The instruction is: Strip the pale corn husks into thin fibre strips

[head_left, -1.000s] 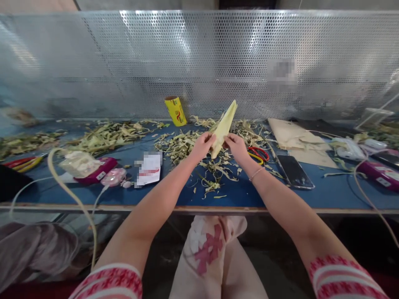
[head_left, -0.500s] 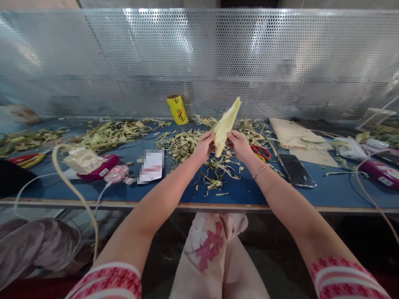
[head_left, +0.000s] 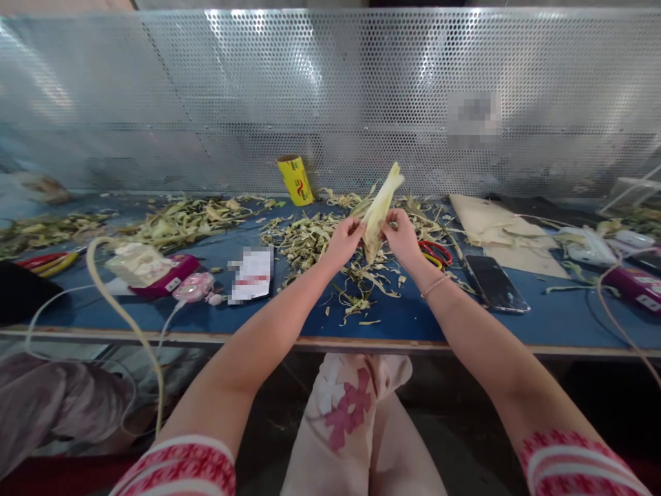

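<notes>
Husk-wrapped corn ear (head_left: 381,207) stands tilted above the blue worktop (head_left: 438,317), tip up and away, pinched at its lower end between left hand (head_left: 345,241) and right hand (head_left: 401,238), over scattered trimmings (head_left: 310,238).

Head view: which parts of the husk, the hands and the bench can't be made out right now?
- Husk: its lower end is hidden between the left hand and right hand.
- Fingers: too small to tell the exact grip.
- Card and wall label: blurred out.
- Scissors: partly covered by the right hand and scraps.
- Pink box: cut off by the right edge.
</notes>
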Action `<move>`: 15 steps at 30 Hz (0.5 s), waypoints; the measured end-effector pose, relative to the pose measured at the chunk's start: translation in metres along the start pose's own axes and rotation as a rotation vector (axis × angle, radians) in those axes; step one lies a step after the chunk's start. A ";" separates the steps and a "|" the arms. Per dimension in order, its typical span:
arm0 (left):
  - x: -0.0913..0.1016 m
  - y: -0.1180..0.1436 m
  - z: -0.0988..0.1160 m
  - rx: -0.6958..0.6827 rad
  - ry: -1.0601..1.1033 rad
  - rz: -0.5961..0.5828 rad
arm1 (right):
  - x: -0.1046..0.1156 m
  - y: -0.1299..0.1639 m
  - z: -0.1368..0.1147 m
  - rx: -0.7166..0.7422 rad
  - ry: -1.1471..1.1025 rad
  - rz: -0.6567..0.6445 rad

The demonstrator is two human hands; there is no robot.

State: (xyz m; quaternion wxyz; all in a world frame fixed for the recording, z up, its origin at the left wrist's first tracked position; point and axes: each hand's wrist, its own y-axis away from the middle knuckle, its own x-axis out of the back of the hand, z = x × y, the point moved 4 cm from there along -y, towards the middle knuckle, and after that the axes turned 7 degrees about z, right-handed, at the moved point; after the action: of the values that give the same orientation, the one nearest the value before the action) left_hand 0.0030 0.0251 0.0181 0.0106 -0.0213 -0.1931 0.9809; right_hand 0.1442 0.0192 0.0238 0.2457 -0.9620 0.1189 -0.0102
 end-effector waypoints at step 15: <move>-0.005 0.001 -0.009 0.154 0.216 0.150 | -0.006 0.000 0.016 -0.034 -0.031 0.046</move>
State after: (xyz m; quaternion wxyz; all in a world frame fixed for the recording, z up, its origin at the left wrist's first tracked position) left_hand 0.0084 0.0274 0.0100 -0.0405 -0.1401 -0.1131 0.9828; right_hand 0.1395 0.0282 0.0100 0.2311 -0.9631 0.1371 0.0126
